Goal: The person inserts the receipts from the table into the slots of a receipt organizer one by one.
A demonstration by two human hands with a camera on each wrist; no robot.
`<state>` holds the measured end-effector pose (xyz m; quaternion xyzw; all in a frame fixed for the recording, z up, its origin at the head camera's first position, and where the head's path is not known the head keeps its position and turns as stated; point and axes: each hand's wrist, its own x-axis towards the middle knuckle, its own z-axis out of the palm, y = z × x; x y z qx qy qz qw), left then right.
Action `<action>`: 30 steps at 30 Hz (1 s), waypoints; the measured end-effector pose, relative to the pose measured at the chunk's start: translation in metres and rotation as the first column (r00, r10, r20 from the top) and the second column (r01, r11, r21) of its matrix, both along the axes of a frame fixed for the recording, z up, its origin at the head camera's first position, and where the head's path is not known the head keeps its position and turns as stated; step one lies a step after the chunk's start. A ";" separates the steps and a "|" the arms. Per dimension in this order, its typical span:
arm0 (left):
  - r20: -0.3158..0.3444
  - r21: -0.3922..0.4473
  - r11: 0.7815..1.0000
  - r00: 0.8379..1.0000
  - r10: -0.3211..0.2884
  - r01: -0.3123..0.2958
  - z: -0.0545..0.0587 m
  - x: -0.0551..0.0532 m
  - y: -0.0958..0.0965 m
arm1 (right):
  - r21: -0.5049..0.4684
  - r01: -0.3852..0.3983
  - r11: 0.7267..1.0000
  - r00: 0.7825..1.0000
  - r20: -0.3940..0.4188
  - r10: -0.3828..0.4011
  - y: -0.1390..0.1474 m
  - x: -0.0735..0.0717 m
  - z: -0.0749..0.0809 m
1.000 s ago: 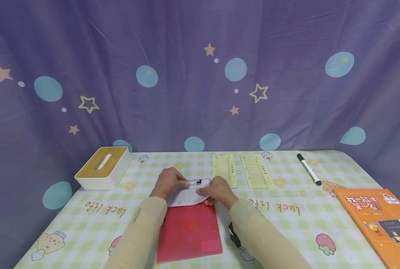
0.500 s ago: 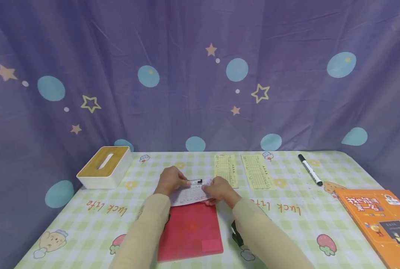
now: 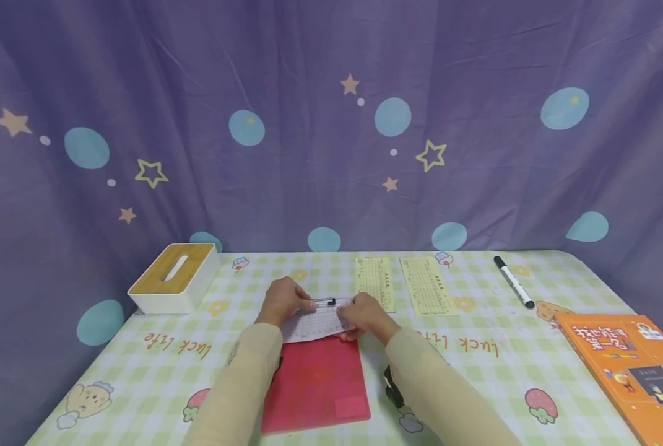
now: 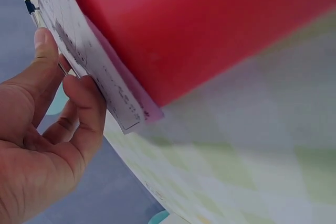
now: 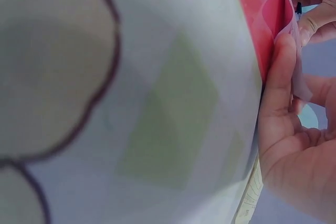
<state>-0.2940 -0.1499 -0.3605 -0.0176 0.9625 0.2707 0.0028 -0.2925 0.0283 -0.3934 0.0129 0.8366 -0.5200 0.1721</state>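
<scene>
A white printed slip lies tilted over the top end of a red folder. Under the white slip a pink slip shows in the left wrist view. Along the slips' far edge runs a thin metal clip with a black end. My left hand pinches the slips' left part at this edge, its thumb by the metal. With the thumb on top and fingers beneath, my right hand holds the right end of the slips. The right wrist view shows the sheets bowed apart beside the right fingers.
Two yellow printed slips lie behind the right hand. A black-and-white marker lies at the back right, an orange book at the right edge. A white tissue box with a wooden lid stands at the back left.
The right thumb has slid slightly to the right along the slips. Both hands keep their hold, and the folder stays in place.
</scene>
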 end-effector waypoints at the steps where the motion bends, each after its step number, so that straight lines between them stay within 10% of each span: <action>1: -0.002 0.005 1.000 1.000 0.001 -0.001 0.000 0.000 0.000 | -0.010 0.004 1.000 1.000 0.001 -0.004 0.000 0.001 0.000; 14: -0.018 0.027 1.000 1.000 0.012 -0.012 -0.008 -0.001 -0.001 | -0.111 0.027 0.993 1.000 0.000 -0.028 0.004 0.002 -0.002; 24: -0.007 0.029 0.999 0.999 0.032 -0.032 -0.013 -0.001 -0.001 | 0.264 0.009 0.965 0.971 -0.231 0.054 0.017 0.000 0.002; 30: -0.011 0.031 0.999 0.999 0.040 -0.040 -0.012 0.000 -0.001 | 0.307 0.014 0.952 0.932 -0.348 0.099 0.035 0.001 0.012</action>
